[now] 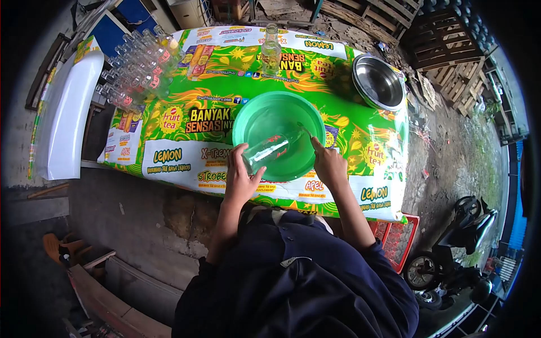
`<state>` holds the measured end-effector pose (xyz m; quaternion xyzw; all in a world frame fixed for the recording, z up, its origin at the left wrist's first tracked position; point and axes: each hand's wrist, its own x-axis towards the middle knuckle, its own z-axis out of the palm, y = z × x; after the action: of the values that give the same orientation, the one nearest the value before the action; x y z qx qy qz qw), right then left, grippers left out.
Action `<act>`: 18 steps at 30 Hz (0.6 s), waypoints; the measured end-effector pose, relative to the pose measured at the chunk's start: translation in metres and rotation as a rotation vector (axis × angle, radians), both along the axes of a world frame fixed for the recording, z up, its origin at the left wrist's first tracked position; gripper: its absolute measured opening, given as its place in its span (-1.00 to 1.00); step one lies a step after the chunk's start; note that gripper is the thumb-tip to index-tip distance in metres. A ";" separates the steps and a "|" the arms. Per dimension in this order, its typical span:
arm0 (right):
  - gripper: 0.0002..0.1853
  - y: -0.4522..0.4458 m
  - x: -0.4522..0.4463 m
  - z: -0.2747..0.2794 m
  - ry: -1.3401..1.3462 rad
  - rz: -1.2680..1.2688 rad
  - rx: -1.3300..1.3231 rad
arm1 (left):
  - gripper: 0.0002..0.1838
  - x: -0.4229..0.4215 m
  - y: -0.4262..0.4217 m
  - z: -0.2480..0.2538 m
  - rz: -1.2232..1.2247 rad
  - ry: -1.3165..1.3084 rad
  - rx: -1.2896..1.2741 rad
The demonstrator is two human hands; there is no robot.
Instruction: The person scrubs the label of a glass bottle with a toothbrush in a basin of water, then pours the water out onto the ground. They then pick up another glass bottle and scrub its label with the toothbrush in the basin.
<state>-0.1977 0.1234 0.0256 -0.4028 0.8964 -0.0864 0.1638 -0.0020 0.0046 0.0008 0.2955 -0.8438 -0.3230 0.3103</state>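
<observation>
A clear glass bottle (271, 150) with red lettering lies tilted over the green basin (243, 115), which holds water. My left hand (242, 174) is wrapped round the bottle's base end at the basin's near left rim. At the right rim, my right hand (329, 164) is closed beside the bottle's neck end. A thin dark shape shows by its fingertips; what those fingers grip cannot be made out. Beyond the basin, a clear glass bottle (271, 48) stands upright on the table.
Many clear glass bottles (138, 70) stand grouped at the table's far left. A stainless steel bowl (378, 81) sits at the far right. The table has a printed green cover (191, 146). A red crate (403, 239) lies below its right corner; a motorcycle (451, 248) stands farther right.
</observation>
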 end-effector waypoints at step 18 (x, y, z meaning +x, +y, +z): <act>-0.54 0.022 0.024 0.021 -0.106 0.272 -0.227 | -0.48 0.001 0.009 -0.009 0.077 0.016 0.062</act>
<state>-0.1738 0.1454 0.0470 -0.5311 0.8083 -0.1851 0.1742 -0.0007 0.0135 -0.0083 0.3346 -0.8189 -0.3393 0.3201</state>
